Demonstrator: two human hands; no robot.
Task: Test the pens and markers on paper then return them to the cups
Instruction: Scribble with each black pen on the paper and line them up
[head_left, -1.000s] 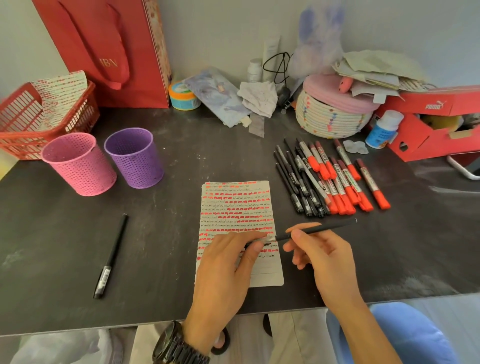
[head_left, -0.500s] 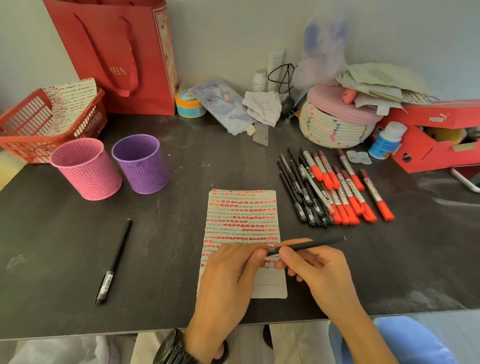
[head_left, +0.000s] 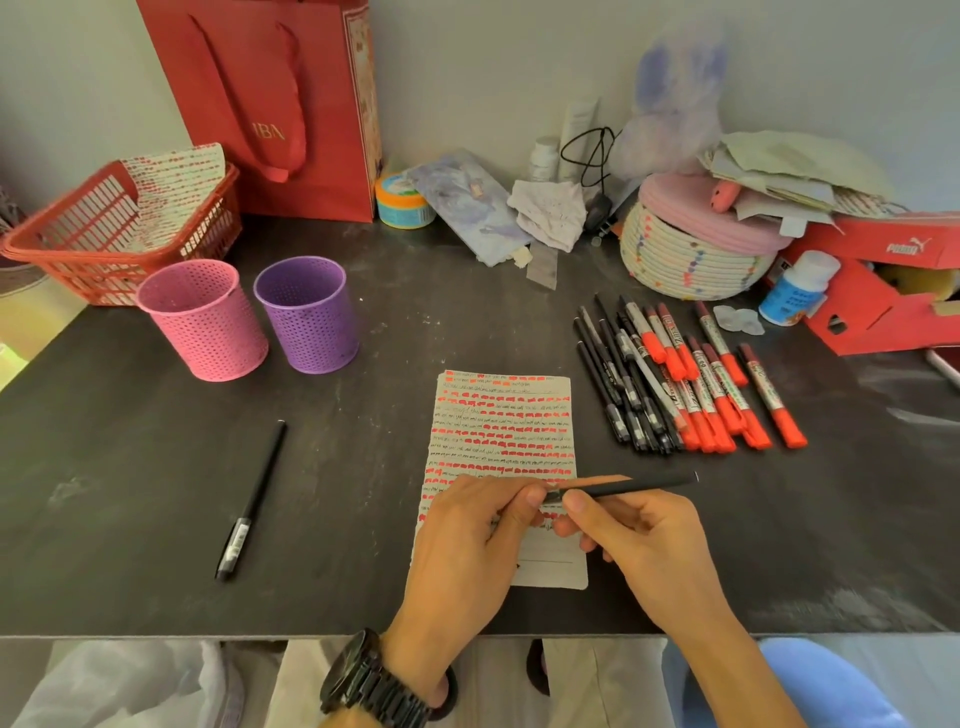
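- Black pen (head_left: 631, 487) held level over the marked paper's (head_left: 504, 415) lower part: left hand (head_left: 467, 540) pinches its left end, right hand (head_left: 649, 545) grips the barrel.
- Second black pen (head_left: 252, 501) lies alone on the bench (head_left: 363, 467), left of the paper.
- Right of the paper lie black pens (head_left: 623, 395) and red markers (head_left: 717, 400) in a row.
- Pink cup (head_left: 205, 322) and purple cup (head_left: 309, 317) stand together, far left.

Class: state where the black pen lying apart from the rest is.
In the head view, the lone pen lies on the table, left of the paper and nearer the person than the purple cup.
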